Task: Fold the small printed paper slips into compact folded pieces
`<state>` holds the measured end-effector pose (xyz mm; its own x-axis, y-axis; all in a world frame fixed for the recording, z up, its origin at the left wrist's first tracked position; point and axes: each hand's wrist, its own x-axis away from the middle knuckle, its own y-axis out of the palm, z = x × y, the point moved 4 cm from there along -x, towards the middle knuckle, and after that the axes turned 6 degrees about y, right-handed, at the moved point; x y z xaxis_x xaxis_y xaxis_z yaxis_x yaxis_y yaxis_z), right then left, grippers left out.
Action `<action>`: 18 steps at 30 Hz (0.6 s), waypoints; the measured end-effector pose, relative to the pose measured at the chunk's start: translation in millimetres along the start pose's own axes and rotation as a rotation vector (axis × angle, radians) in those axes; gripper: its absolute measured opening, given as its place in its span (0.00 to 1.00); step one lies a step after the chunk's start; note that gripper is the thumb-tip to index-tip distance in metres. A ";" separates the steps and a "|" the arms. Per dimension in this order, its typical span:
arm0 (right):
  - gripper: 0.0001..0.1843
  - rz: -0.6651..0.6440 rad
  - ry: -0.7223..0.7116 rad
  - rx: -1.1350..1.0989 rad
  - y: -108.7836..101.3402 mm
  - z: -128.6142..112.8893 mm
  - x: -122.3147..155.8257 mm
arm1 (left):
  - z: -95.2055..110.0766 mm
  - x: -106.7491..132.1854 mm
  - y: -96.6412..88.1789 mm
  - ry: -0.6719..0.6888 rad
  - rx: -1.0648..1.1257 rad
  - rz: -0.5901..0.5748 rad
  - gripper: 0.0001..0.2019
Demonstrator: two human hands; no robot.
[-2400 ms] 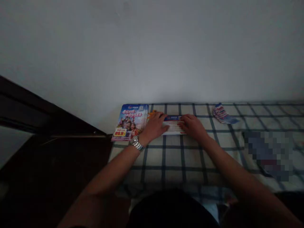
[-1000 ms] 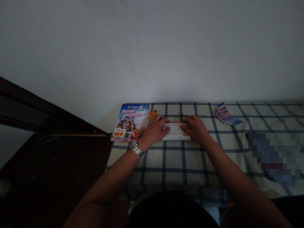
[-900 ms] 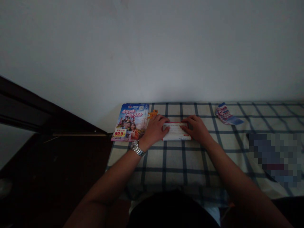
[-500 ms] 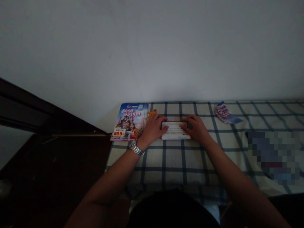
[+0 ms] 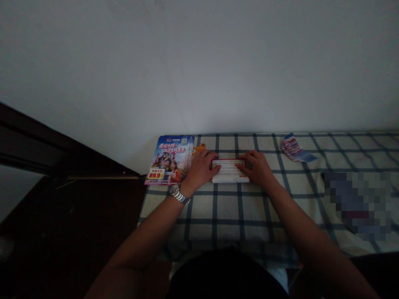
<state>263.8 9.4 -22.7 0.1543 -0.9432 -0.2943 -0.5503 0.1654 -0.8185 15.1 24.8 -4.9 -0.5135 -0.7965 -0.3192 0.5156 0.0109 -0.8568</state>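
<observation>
A folded flyer [image 5: 230,172], white with small print and a thin red border, lies flat on the checked cloth in front of me. My left hand [image 5: 204,168] grips its left end, the thumb on top and the fingers around the far corner. At the right end, my right hand [image 5: 257,168] holds it in the same way, thumb over the printed face. Just left of my left hand is a stack of colourful flyers [image 5: 168,160] with a large 89.9 printed on the top one.
The checked tablecloth [image 5: 227,220] reaches back to a plain wall [image 5: 199,70]. Toward the back right lies a fanned pile of folded papers [image 5: 296,149]. A blurred-out flat item [image 5: 357,205] rests at the right. An orange cartoon figure [image 5: 200,147] shows behind my left hand.
</observation>
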 end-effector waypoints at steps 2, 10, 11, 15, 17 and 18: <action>0.16 0.003 0.002 -0.004 -0.5 -0.2 0.2 | -0.5 0.1 0.4 -0.004 0.000 -0.001 0.17; 0.15 0.001 -0.003 -0.007 -2.7 -2.8 -0.2 | -0.1 -0.1 0.0 -0.013 0.022 -0.013 0.16; 0.15 0.001 -0.004 -0.007 -2.6 -2.7 -0.3 | -0.1 -0.2 -0.1 -0.013 0.021 -0.012 0.16; 0.15 -0.001 -0.006 -0.004 -1.9 -2.0 -0.4 | -1.3 -0.7 0.7 -0.013 0.019 -0.002 0.16; 0.15 -0.003 -0.007 0.001 -1.7 -1.9 -0.6 | -2.0 -0.7 1.5 -0.012 0.021 -0.002 0.16; 0.15 -0.003 -0.007 0.002 -1.7 -1.9 -0.7 | -2.2 -0.7 1.9 -0.011 0.021 -0.003 0.16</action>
<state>263.1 9.2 -20.2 0.1617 -0.9416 -0.2952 -0.5479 0.1631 -0.8205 15.0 26.7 -7.2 -0.5077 -0.8032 -0.3116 0.5281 -0.0044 -0.8492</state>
